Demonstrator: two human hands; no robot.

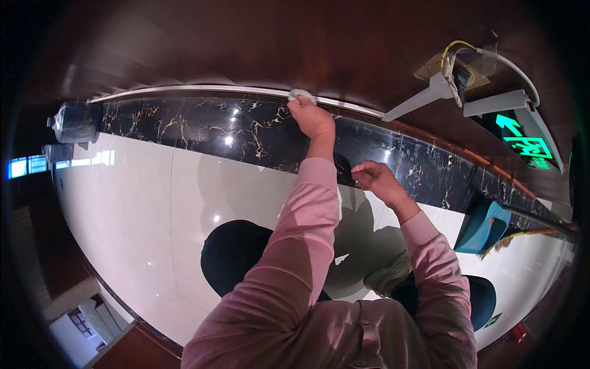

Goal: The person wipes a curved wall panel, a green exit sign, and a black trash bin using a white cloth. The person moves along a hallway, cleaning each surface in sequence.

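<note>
A whitish cloth point(302, 94) is bunched under the fingers of my left hand point(314, 117), which presses it against a narrow white cable trunking strip point(230, 88) on the dark wood panelling. Below the strip runs a black marble skirting point(258, 133) with pale veins. My right hand point(375, 181) is lower and to the right, in front of the skirting, its fingers loosely curled and apart, with nothing seen in them.
A green-lit exit sign point(525, 140) and a plugged adapter with cables point(461, 80) are at the right. A blue dustpan point(486, 228) and a broom point(516, 234) lie below them. A large water bottle point(76, 122) stands far left. Pale tiles point(138, 207) cover the floor.
</note>
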